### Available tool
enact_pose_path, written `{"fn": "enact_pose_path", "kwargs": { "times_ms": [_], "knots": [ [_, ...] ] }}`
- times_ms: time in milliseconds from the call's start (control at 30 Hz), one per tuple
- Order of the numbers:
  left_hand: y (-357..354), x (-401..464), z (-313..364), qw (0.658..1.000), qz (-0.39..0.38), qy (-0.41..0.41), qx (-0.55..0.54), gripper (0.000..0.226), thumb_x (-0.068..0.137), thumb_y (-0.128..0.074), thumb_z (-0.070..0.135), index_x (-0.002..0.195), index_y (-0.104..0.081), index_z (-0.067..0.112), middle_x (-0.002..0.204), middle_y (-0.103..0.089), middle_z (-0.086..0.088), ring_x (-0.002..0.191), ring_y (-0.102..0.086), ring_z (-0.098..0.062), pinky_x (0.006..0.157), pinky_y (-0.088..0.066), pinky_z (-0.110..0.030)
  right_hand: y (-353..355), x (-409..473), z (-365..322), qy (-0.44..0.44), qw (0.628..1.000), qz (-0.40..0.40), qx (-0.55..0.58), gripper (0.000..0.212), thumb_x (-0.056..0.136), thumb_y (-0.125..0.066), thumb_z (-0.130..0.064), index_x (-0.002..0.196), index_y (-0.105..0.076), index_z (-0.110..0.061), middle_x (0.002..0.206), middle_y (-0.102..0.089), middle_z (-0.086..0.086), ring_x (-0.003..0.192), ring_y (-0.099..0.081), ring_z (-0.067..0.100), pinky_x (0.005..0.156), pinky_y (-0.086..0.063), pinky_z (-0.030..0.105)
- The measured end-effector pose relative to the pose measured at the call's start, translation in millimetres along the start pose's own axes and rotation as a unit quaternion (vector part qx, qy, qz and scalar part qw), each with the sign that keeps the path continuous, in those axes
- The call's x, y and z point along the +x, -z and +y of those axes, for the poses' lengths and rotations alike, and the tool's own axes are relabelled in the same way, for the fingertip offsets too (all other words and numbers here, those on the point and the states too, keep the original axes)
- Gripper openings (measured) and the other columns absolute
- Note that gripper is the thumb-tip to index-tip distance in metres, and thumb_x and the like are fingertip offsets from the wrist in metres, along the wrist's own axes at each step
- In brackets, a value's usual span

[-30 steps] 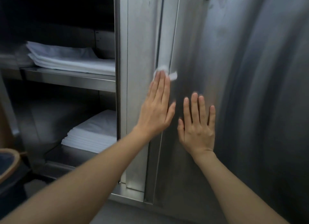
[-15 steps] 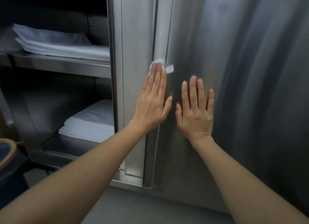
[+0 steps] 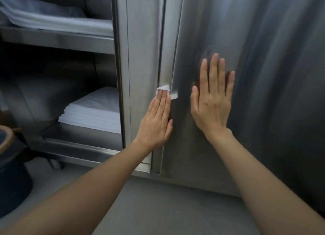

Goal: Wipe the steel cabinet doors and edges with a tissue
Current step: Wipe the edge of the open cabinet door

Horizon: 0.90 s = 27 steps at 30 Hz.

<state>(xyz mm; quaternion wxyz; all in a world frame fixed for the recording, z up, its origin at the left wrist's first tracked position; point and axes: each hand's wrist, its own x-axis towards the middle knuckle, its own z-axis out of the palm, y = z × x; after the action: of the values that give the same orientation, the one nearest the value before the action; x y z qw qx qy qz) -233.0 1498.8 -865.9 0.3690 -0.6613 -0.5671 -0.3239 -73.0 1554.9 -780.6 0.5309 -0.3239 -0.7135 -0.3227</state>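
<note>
The steel cabinet door (image 3: 263,76) fills the right of the head view, its vertical left edge (image 3: 168,50) running down the middle. My left hand (image 3: 156,122) presses a small white tissue (image 3: 164,89) flat against that edge with straight fingers; only the tissue's top and a right corner show past my fingertips. My right hand (image 3: 213,101) lies flat on the door face just right of the edge, fingers straight and pointing up, holding nothing.
To the left the cabinet stands open: a stack of folded white cloths (image 3: 93,111) on the lower shelf, more white cloths (image 3: 52,18) on the upper shelf (image 3: 58,41). A dark round container (image 3: 10,164) sits on the grey floor (image 3: 158,208) at the left.
My left hand has slid the tissue down the door's edge towards the bottom. My right hand stays flat on the door, now sitting higher than the left.
</note>
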Motion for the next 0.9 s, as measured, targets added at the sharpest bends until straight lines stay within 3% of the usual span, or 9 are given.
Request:
{"fn": "enact_pose_path", "kwargs": {
  "times_ms": [167,267,433,567,633,700,900],
  "knots": [
    [-2.3,1.4,0.0,1.000,-0.001,0.009,-0.014,0.065,0.102,-0.029,0.030,0.153,-0.004,-0.003,0.160,-0.012,-0.027,0.150,-0.003,-0.033,0.124,-0.010,-0.045,4.8,-85.6,-4.1,0.022,0.998,-0.049,0.028,0.061,0.102,-0.043,-0.022,0.155,-0.019,-0.004,0.161,-0.014,0.016,0.151,-0.008,0.025,0.123,-0.012,0.051],
    [-3.7,1.7,-1.4,1.000,0.014,0.010,-0.016,0.066,0.101,-0.032,0.028,0.153,-0.006,-0.004,0.160,-0.013,-0.028,0.150,-0.001,-0.031,0.125,-0.005,-0.041,-8.3,-120.7,-4.2,0.025,0.997,-0.076,0.024,0.064,0.101,-0.043,-0.024,0.156,-0.016,-0.004,0.162,-0.011,0.016,0.152,-0.006,0.025,0.123,-0.012,0.052],
    [-15.6,-5.0,2.7,0.997,0.062,0.018,-0.040,0.064,0.100,-0.035,0.024,0.151,-0.012,-0.008,0.159,-0.015,-0.029,0.149,-0.002,-0.032,0.124,-0.005,-0.041,-38.8,-131.1,-8.2,0.012,0.999,-0.041,-0.028,0.060,0.103,-0.036,-0.028,0.156,-0.016,-0.007,0.164,-0.009,0.017,0.153,0.004,0.025,0.123,-0.002,0.051],
    [-42.9,-68.0,16.9,0.999,0.015,0.026,-0.045,0.071,0.100,-0.034,0.025,0.156,0.004,0.001,0.162,-0.003,-0.020,0.152,0.003,-0.029,0.125,-0.003,-0.040,-50.8,-131.9,-5.7,0.018,0.999,-0.009,-0.049,0.062,0.102,-0.031,-0.029,0.157,-0.012,-0.008,0.165,0.008,0.013,0.153,0.005,0.026,0.123,0.000,0.051],
    [-52.2,-95.6,18.9,0.999,-0.015,0.016,-0.029,0.075,0.100,-0.034,0.027,0.155,0.011,0.005,0.164,0.006,-0.018,0.153,0.005,-0.027,0.125,-0.002,-0.039,-53.0,-132.6,-4.9,0.024,0.999,-0.001,-0.049,0.064,0.102,-0.032,-0.029,0.158,-0.010,-0.008,0.165,0.004,0.014,0.153,0.004,0.026,0.123,-0.002,0.051],
    [-51.2,-93.0,16.7,1.000,-0.013,0.013,-0.022,0.075,0.100,-0.033,0.028,0.155,0.012,0.005,0.163,0.000,-0.020,0.153,0.006,-0.026,0.125,-0.002,-0.039,-54.1,-132.0,-6.3,0.022,0.999,0.002,-0.049,0.064,0.101,-0.032,-0.029,0.157,-0.010,-0.008,0.165,-0.005,0.017,0.153,0.003,0.027,0.123,-0.002,0.051],
    [-8.6,23.3,-1.9,0.993,0.100,0.030,-0.060,0.063,0.099,-0.036,0.022,0.149,-0.017,-0.011,0.156,-0.021,-0.032,0.148,-0.003,-0.030,0.124,-0.003,-0.041,-53.8,-133.8,-4.8,0.019,0.999,0.004,-0.048,0.062,0.102,-0.031,-0.029,0.157,-0.012,-0.007,0.165,0.008,0.013,0.153,0.002,0.027,0.123,-0.001,0.051]
  ]
}}
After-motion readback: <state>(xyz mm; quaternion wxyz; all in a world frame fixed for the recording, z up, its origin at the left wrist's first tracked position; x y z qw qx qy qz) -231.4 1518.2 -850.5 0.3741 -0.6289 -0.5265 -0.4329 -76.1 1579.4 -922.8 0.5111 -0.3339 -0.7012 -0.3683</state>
